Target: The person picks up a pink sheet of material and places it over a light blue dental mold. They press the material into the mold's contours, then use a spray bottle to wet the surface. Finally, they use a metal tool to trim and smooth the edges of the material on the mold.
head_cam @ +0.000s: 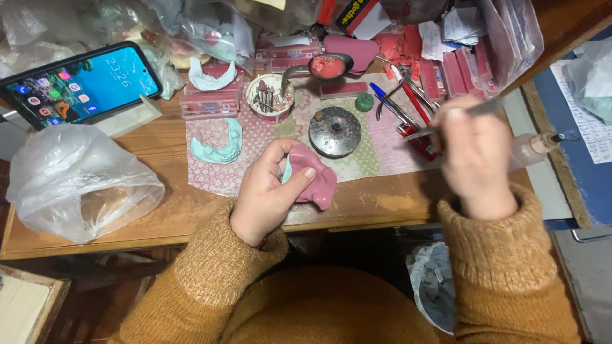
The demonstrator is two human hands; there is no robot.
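Nearest the cam: two mustard knit sleeves [210, 274], body below. Left hand [271, 191] is curled round a pink wax plate [319, 181] seated on a pale teal cast, thumb pressed on top, fingers wrapped under; it's held just over the front edge of the wooden bench [159, 220], about centre. Right hand [478, 159] is blurred w/ motion, closed in a pen-type grip on a thin metal instrument [440, 127], tip pointing left toward the tools; exact finger placing can't be told. Step in hand, by my read: shaping/trimming the wax on the cast, w/ the tool off at the side, maybe picking up or warming wax. Next move calls for bringing the tip to the wax edge w/out gouging, left hand keeping the piece steady and turned so the margin faces up. Around: round dark metal disc [335, 132] just beyond the wax piece, small tub of burs [269, 97], ladle w/ red wax [328, 65], two more teal casts [218, 145] on a patterned cloth [255, 140], blue pen, pliers, red wax sticks [459, 70] at back right, small nozzle bottle [532, 148] just right of the right hand. Phone [80, 83] propped far left, crumpled clear bag [76, 185] front left. In the way: the disc and loose tools between the hands, plus the bottle, easy to knock.
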